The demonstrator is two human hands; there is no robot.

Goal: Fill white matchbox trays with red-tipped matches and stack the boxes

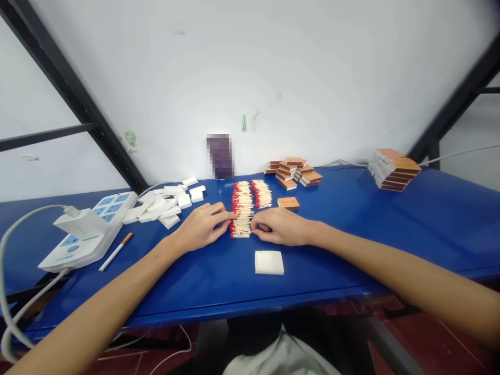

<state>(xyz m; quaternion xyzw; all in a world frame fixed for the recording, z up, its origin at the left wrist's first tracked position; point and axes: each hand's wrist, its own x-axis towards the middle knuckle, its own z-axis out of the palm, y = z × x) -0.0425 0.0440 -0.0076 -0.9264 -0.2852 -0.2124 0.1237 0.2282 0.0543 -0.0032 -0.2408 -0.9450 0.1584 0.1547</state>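
Red-headed matches (242,200) lie side by side in a long row on the blue table, heads to the left. A shorter group of matches (261,194) sits just right of its far end. My left hand (207,226) is at the head side of the near end, its thumb and forefinger closed together on the matches. From the other side, my right hand (281,226) has curled fingers pinching at the bare stick ends; exactly how many sticks it grips is hidden. A white matchbox tray (269,262) lies nearer me, and an orange matchbox sleeve (288,203) beyond my right hand.
White matchbox trays (160,203) are heaped at left, near a power strip (113,208) with a plugged charger (82,224). A cigarette-like stick (116,252) lies beside it. Orange matchboxes (295,172) are piled at the wall; a wrapped stack (394,169) stands far right.
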